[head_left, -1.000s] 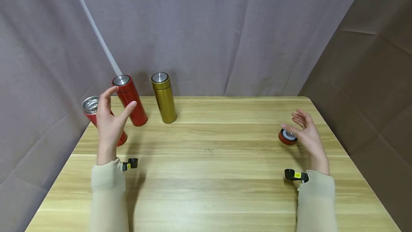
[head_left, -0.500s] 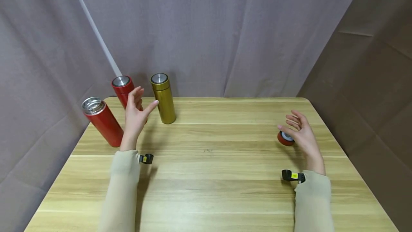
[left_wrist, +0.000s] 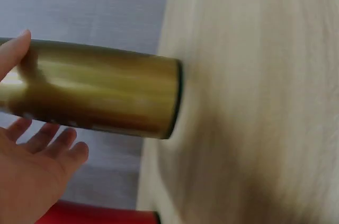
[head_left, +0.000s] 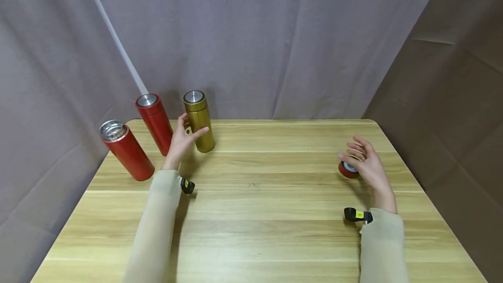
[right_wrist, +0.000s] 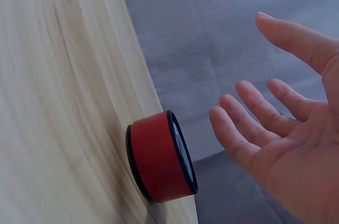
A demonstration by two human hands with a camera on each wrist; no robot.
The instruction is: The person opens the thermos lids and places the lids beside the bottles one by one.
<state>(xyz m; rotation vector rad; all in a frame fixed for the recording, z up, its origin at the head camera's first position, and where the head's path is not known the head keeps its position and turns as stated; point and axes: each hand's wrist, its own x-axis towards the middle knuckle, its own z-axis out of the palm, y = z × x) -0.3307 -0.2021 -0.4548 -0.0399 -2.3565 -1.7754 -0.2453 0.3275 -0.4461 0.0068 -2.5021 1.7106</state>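
A gold thermos flask (head_left: 200, 125) with a silver-topped lid stands upright at the back left. My left hand (head_left: 184, 139) is around its left side, thumb across the front and fingers toward the back. In the left wrist view, a gap shows between those fingers (left_wrist: 66, 147) and the flask (left_wrist: 100, 91); whether the thumb touches it I cannot tell. Off to the right, my right hand (head_left: 369, 167) hovers, fingers loosely spread and holding nothing. Beside it a red bottle lid (head_left: 348, 169) lies on the table, also seen as a red lid (right_wrist: 161, 155) with black rims.
A lidded red thermos (head_left: 157, 121) stands just left of the gold one. Nearer, an uncapped red thermos (head_left: 129, 154) shows its steel mouth. Grey curtains (head_left: 235, 43) hang behind the wooden table (head_left: 255, 213), and a brown cloth wall (head_left: 444, 112) is on the right.
My left hand has moved right, from in front of the red thermoses to the gold flask. My right hand has shifted only slightly left near the lid.
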